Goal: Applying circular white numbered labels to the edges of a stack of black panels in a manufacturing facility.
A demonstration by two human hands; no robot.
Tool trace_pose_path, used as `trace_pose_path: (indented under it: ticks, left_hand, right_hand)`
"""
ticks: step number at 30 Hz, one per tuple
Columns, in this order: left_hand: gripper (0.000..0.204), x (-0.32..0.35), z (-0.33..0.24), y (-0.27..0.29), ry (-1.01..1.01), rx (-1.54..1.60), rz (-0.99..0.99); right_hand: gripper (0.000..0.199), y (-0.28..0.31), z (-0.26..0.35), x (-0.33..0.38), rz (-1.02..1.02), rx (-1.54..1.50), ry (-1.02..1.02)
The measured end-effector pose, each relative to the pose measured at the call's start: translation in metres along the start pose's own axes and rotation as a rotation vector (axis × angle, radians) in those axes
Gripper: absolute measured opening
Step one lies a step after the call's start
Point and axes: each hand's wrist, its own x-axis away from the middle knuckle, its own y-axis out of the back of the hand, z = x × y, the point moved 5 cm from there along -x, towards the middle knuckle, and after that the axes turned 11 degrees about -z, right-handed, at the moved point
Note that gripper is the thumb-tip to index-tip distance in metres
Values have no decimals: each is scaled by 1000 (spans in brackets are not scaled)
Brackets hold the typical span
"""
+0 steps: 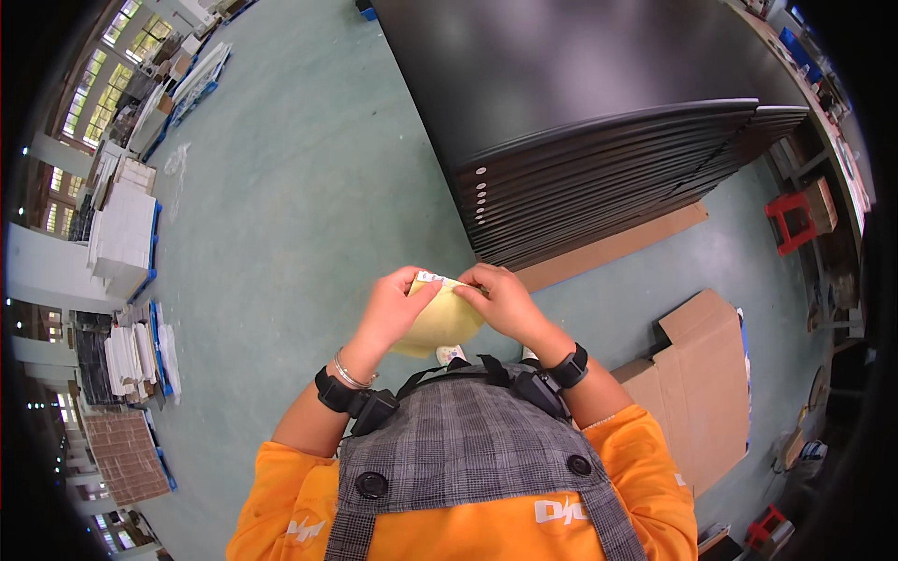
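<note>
A yellow paper sheet (438,325) hangs in front of my body, with a small white printed label (428,277) at its upper left edge. My left hand (398,304) is closed on the sheet's left side, thumb on the front beside the label. At the upper right edge, the thumb and fingers of my right hand (505,304) pinch the sheet. Whether the right fingertips also hold something small cannot be made out. Just beyond my hands stands a large stack of black panels (599,168), with a column of small white round stickers (481,196) near its corner.
Flattened brown cardboard (702,383) lies on the floor at my right. More cardboard (617,248) shows under the black stack. A red stool (790,222) stands by a long workbench (842,140). Loaded pallets (126,229) line the left side along the green floor (281,187).
</note>
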Motion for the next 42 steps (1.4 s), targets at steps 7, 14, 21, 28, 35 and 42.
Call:
trace_pose_path:
  ticks: [7, 14, 21, 28, 35, 42]
  left_hand:
    - [11, 0, -3, -5, -6, 175, -35]
    - [11, 1, -6, -7, 3, 99, 4]
    - [15, 1, 1, -4, 23, 24, 0]
    - [14, -2, 6, -7, 126, 45, 33]
    - [12, -13, 23, -1, 165, 119, -14]
    - [12, -14, 27, 8, 138, 46, -23]
  right_hand:
    - [13, 9, -3, 5, -24, 52, -80]
    - [10, 7, 17, 3, -182, 241, 247]
    - [11, 2, 18, 6, -237, 266, 324]
    - [12, -9, 14, 12, -258, 434, 437]
    - [9, 6, -59, 3, -476, -66, -117]
    - [11, 12, -79, -23, -563, -17, -52]
